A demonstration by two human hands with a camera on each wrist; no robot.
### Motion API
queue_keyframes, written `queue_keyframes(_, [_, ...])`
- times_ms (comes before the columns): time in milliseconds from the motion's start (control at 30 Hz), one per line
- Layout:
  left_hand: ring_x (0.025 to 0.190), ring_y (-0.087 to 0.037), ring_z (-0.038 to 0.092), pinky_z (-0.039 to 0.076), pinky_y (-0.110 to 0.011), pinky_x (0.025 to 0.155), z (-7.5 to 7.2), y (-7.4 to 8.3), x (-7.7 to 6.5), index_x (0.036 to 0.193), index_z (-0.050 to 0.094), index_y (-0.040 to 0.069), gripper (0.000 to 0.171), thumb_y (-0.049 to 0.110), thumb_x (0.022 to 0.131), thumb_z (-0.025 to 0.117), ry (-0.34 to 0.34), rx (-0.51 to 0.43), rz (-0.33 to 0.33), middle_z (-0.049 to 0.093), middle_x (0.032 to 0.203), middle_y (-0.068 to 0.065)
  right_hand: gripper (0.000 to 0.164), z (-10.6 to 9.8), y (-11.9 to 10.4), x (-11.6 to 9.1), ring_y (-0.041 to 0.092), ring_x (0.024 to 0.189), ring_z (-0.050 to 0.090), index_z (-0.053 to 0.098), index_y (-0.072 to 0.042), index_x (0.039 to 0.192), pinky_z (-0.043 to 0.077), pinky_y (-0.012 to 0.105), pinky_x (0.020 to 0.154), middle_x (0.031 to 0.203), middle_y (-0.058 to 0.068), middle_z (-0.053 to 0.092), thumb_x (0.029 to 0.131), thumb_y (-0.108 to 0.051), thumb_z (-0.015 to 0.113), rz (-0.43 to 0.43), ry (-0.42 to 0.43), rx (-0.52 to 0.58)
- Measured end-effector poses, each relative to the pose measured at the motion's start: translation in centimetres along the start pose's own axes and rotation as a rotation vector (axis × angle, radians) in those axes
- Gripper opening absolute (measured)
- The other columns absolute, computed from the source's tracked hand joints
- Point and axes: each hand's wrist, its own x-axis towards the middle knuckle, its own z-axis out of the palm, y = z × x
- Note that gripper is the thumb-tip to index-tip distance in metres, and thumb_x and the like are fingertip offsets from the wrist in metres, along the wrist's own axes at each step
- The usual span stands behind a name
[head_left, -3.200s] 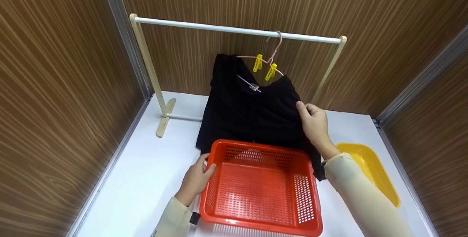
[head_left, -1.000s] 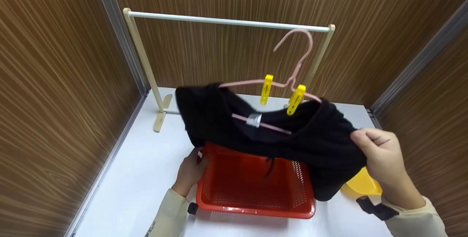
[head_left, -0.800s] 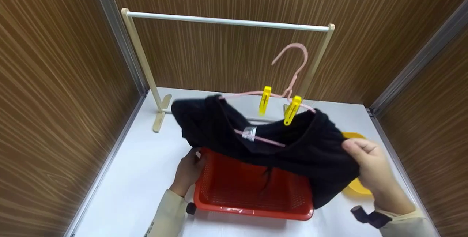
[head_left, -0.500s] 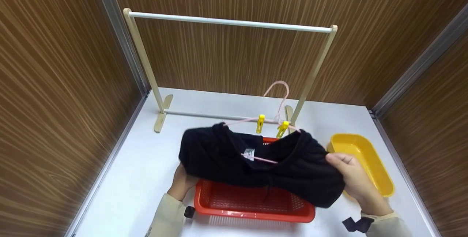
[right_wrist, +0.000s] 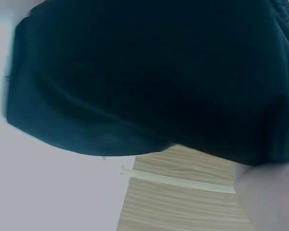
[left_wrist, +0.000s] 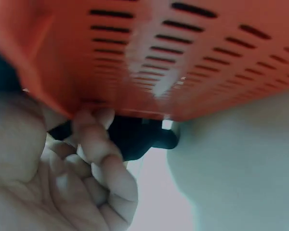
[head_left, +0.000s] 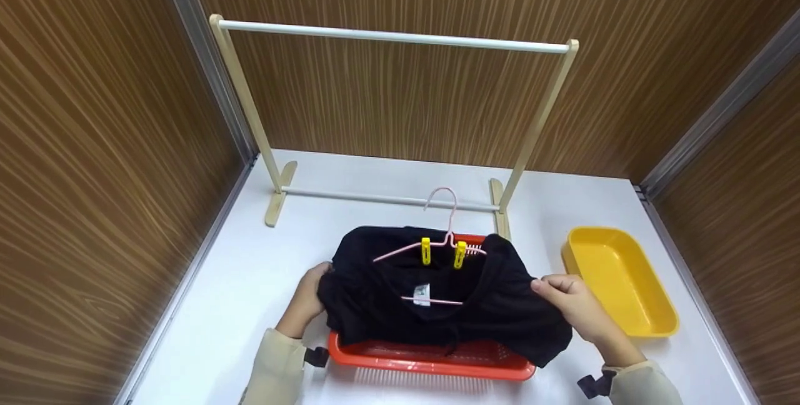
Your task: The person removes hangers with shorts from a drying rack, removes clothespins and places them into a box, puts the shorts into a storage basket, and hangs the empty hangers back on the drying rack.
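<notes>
A black top (head_left: 431,330) on a pink hanger (head_left: 451,217) lies bunched over the red basket (head_left: 431,366), its neck opening and white label facing up. Two yellow clothespins (head_left: 459,255) are clipped on the hanger. My right hand (head_left: 575,305) pinches the top's right side between thumb and fingers; the cloth fills most of the right wrist view. At the left my left hand (head_left: 307,295) grips the basket's rim, its fingers partly covered by cloth in the head view. In the left wrist view its curled fingers (left_wrist: 103,149) are at the rim of the slotted basket wall.
Behind the basket stands a clothes rack with a white top rail (head_left: 394,37) and wooden legs. A yellow tray (head_left: 619,280) sits on the white table (head_left: 231,280) at the right. Wood-patterned walls (head_left: 387,105) enclose the table at the back and both sides.
The black top on its hanger has come off the rack's rail, forward and down onto the red basket, with my right hand holding it throughout. My left hand has stayed at the basket's left side.
</notes>
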Motion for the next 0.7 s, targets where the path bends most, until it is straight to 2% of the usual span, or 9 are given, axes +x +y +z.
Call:
queue_keyframes(67, [0.077, -0.019, 0.06, 0.051, -0.038, 0.074, -0.7, 0.7, 0.0, 0.096, 0.067, 0.0, 0.016, 0.009, 0.101, 0.055, 0.034, 0.012, -0.113, 0.066, 0.085, -0.011, 0.035, 0.1, 0.5, 0.2, 0.003, 0.058, 0.047, 0.055, 0.003, 0.071, 0.04, 0.023, 0.05, 0.062, -0.009, 0.046, 0.104, -0.005, 0.057, 0.015, 0.015, -0.012])
queue_keyframes(133, [0.073, -0.014, 0.057, 0.048, -0.034, 0.07, -1.2, 1.2, -0.1, 0.1, 0.068, 0.001, 0.021, 0.009, 0.105, 0.049, 0.111, 0.04, -0.214, 0.064, 0.082, -0.009, 0.037, 0.2, 1.0, 0.4, 0.004, 0.056, 0.044, 0.053, 0.001, 0.068, 0.038, 0.022, 0.05, 0.061, -0.009, 0.043, 0.104, -0.006, 0.059, 0.027, 0.036, -0.028])
queue_keyframes(200, [0.072, -0.014, 0.057, 0.047, -0.034, 0.071, -1.4, 1.7, -0.3, 0.103, 0.07, 0.004, 0.024, 0.014, 0.108, 0.048, 0.209, 0.041, -0.26, 0.064, 0.081, -0.007, 0.039, 0.3, 1.5, 0.6, 0.003, 0.055, 0.041, 0.052, -0.003, 0.065, 0.035, 0.021, 0.049, 0.059, -0.009, 0.04, 0.103, -0.008, 0.061, 0.017, 0.067, -0.073])
queue_keyframes(233, [0.071, -0.016, 0.057, 0.047, -0.036, 0.071, -1.3, 2.1, -0.3, 0.103, 0.069, 0.005, 0.024, 0.014, 0.108, 0.048, 0.245, 0.051, -0.245, 0.063, 0.081, -0.007, 0.04, 0.3, 1.8, 0.6, 0.003, 0.054, 0.04, 0.052, -0.007, 0.063, 0.033, 0.021, 0.049, 0.058, -0.01, 0.039, 0.102, -0.008, 0.063, -0.007, 0.089, -0.114])
queue_keyframes(300, [0.079, -0.02, 0.06, 0.05, -0.04, 0.077, -0.7, 2.9, -0.5, 0.102, 0.068, 0.005, 0.021, 0.016, 0.108, 0.051, 0.283, 0.104, -0.156, 0.065, 0.087, -0.008, 0.042, 0.3, 2.3, 0.8, 0.001, 0.053, 0.038, 0.052, -0.014, 0.061, 0.031, 0.021, 0.048, 0.057, -0.013, 0.038, 0.1, -0.008, 0.067, -0.088, 0.149, -0.232])
queue_keyframes(400, [0.098, -0.029, 0.062, 0.05, -0.048, 0.089, 0.9, 4.2, -1.1, 0.11, 0.067, 0.004, 0.021, 0.022, 0.106, 0.057, 0.21, 0.213, 0.018, 0.066, 0.105, -0.011, 0.044, 0.6, 3.2, 1.2, 0.0, 0.052, 0.035, 0.05, -0.022, 0.06, 0.029, 0.021, 0.047, 0.057, -0.017, 0.035, 0.094, -0.006, 0.073, -0.265, 0.253, -0.463])
queue_keyframes(467, [0.105, -0.031, 0.059, 0.049, -0.051, 0.092, 2.0, 4.8, -1.7, 0.118, 0.066, 0.003, 0.029, 0.029, 0.105, 0.06, 0.142, 0.291, 0.092, 0.065, 0.114, -0.013, 0.045, 0.9, 3.8, 1.3, 0.001, 0.053, 0.035, 0.046, -0.024, 0.062, 0.029, 0.021, 0.048, 0.059, -0.018, 0.035, 0.09, -0.007, 0.076, -0.389, 0.33, -0.627])
queue_keyframes(567, [0.105, -0.028, 0.056, 0.047, -0.049, 0.092, 3.1, 5.1, -2.3, 0.122, 0.065, 0.003, 0.039, 0.037, 0.103, 0.063, 0.103, 0.368, 0.121, 0.064, 0.116, -0.011, 0.04, 1.5, 4.4, 1.4, 0.007, 0.055, 0.038, 0.044, -0.023, 0.063, 0.032, 0.025, 0.051, 0.06, -0.014, 0.038, 0.085, -0.011, 0.077, -0.53, 0.421, -0.823])
queue_keyframes(700, [0.095, -0.024, 0.053, 0.044, -0.044, 0.084, 3.9, 5.0, -2.3, 0.115, 0.065, 0.005, 0.037, 0.038, 0.1, 0.068, 0.142, 0.411, 0.081, 0.064, 0.108, -0.008, 0.017, 2.6, 4.3, 1.8, 0.021, 0.061, 0.049, 0.059, -0.014, 0.072, 0.04, 0.037, 0.061, 0.064, -0.003, 0.053, 0.084, -0.012, 0.071, -0.633, 0.435, -0.948])
